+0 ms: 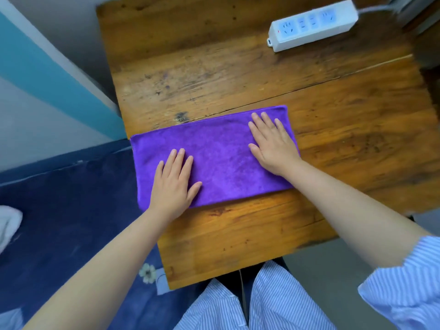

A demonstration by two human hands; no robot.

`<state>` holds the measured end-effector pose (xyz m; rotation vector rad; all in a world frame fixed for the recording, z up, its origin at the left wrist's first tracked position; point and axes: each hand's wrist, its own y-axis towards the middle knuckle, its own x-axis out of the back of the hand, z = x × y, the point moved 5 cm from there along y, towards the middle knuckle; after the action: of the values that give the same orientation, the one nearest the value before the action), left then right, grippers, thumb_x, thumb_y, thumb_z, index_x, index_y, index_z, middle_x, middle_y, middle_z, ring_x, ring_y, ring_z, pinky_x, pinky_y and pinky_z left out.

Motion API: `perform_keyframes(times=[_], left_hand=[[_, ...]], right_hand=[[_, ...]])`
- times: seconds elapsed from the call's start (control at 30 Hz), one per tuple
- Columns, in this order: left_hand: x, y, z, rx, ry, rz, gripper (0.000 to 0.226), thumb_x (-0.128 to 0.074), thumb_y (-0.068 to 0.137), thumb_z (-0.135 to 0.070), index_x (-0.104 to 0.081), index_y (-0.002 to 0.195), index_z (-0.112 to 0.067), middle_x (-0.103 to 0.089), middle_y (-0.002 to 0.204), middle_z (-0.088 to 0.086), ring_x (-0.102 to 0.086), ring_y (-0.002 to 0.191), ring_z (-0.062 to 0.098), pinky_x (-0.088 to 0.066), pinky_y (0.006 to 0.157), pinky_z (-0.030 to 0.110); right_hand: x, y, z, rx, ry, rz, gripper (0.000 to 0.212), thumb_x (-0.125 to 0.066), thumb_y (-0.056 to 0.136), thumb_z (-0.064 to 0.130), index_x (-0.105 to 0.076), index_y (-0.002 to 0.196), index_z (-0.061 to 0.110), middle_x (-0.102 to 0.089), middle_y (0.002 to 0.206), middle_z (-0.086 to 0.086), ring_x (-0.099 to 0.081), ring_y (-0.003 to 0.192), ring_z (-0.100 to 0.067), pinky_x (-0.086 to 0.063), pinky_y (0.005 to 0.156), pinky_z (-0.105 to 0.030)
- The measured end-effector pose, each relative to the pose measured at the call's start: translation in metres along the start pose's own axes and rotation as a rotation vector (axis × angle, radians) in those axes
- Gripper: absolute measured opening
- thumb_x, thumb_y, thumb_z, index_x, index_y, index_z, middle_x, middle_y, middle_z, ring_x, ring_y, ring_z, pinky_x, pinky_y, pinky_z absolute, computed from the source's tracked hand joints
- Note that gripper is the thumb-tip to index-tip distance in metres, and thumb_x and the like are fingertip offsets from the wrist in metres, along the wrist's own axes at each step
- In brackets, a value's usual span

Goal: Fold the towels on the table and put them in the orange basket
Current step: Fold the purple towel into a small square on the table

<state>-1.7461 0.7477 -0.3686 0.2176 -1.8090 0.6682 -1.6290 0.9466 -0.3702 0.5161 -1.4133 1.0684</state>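
A purple towel [219,153] lies folded into a long rectangle across the wooden table [238,75], its left end reaching the table's left edge. My left hand [173,184] rests flat on the towel's near left part, fingers spread. My right hand [271,144] presses flat on the towel's right end, fingers apart. Neither hand grips anything. No orange basket is in view.
A white power strip [312,25] lies at the table's far right with its cable running off right. Left of the table is a dark blue bedcover [66,222] with something white [8,222] on it. A wall stands at the far left.
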Motion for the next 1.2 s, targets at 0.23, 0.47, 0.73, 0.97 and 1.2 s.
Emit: perform_keyframes(times=[0.23, 0.47, 0.73, 0.97, 1.2], left_hand=[[-0.004, 0.022, -0.014, -0.001, 0.125, 0.146, 0.066, -0.041, 0.092, -0.047, -0.023, 0.146, -0.013, -0.013, 0.156, 0.009, -0.009, 0.144, 0.026, -0.011, 0.113, 0.050], [0.041, 0.071, -0.072, -0.189, 0.103, -0.013, 0.035, -0.055, 0.088, -0.023, -0.055, 0.113, 0.002, -0.051, 0.125, 0.019, -0.047, 0.113, 0.037, -0.038, 0.089, 0.045], [0.037, 0.152, -0.153, -0.217, 0.077, 0.097, 0.046, -0.043, 0.095, -0.025, -0.036, 0.135, -0.004, -0.040, 0.136, 0.015, -0.037, 0.123, 0.033, -0.034, 0.099, 0.041], [0.042, 0.180, -0.171, -0.077, -0.283, 0.350, 0.034, -0.057, 0.083, -0.010, -0.054, 0.117, -0.014, -0.056, 0.096, 0.004, -0.053, 0.089, 0.021, -0.039, 0.066, 0.022], [0.076, 0.204, -0.187, -0.198, -0.201, 0.273, 0.015, -0.055, 0.078, -0.001, -0.063, 0.087, -0.010, -0.050, 0.080, 0.005, -0.046, 0.080, 0.020, -0.032, 0.051, 0.023]], right_hand=[[-0.002, 0.006, -0.049, -0.238, 0.126, -0.058, 0.058, -0.033, 0.097, 0.033, -0.013, 0.146, 0.010, -0.006, 0.156, -0.007, -0.004, 0.144, -0.022, -0.001, 0.116, -0.039], [-0.001, -0.066, -0.054, -0.549, 0.333, -0.201, 0.053, -0.046, 0.091, 0.024, -0.034, 0.138, 0.003, -0.033, 0.148, -0.013, -0.022, 0.140, -0.027, -0.010, 0.114, -0.047], [-0.021, -0.114, -0.011, -0.900, 0.396, -0.121, 0.046, -0.056, 0.087, 0.027, -0.047, 0.127, 0.006, -0.054, 0.116, -0.017, -0.046, 0.109, -0.033, -0.025, 0.089, -0.043], [-0.017, -0.103, -0.025, -1.013, 0.509, -0.022, 0.018, -0.058, 0.085, 0.021, -0.059, 0.100, 0.011, -0.059, 0.110, -0.010, -0.042, 0.113, -0.029, -0.027, 0.088, -0.039], [0.017, -0.093, -0.076, -0.983, 0.521, -0.169, 0.023, -0.060, 0.081, 0.020, -0.062, 0.103, 0.013, -0.057, 0.112, -0.012, -0.041, 0.114, -0.030, -0.028, 0.088, -0.038]])
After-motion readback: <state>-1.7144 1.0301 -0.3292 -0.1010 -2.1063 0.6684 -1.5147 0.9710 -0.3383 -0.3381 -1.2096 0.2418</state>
